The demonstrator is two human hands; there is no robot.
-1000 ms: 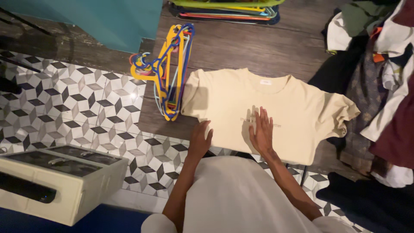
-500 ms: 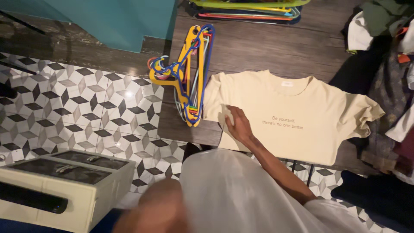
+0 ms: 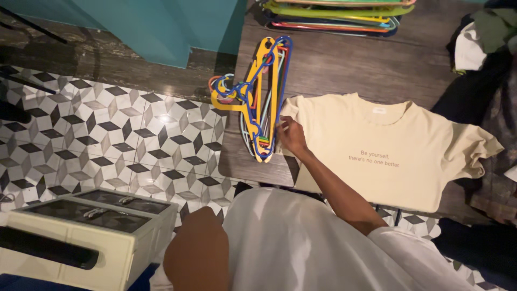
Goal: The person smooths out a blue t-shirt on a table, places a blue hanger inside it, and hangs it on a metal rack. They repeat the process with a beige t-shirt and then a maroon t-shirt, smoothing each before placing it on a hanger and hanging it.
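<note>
At the far left stands a cream box (image 3: 81,237) with dark panels on the tiled floor (image 3: 107,140), well apart from the bundle of coloured plastic hangers (image 3: 257,99) that serves as landmark here. The bundle lies on the dark wooden bench (image 3: 344,64), its long axis running away from the person, hooks toward the floor side. Just right of its near end is the right hand (image 3: 292,134), resting on the left sleeve edge of the cream T-shirt (image 3: 388,151), which lies flat and face up to the right of the hangers. The fingers (image 3: 281,126) look loosely curled toward the hangers; whether they pinch cloth or touch plastic cannot be made out. Only the left forearm (image 3: 196,258) shows, low and blurred; its hand is out of view. Far right of the hangers, piled clothes (image 3: 484,48) are cut off by the frame.
</note>
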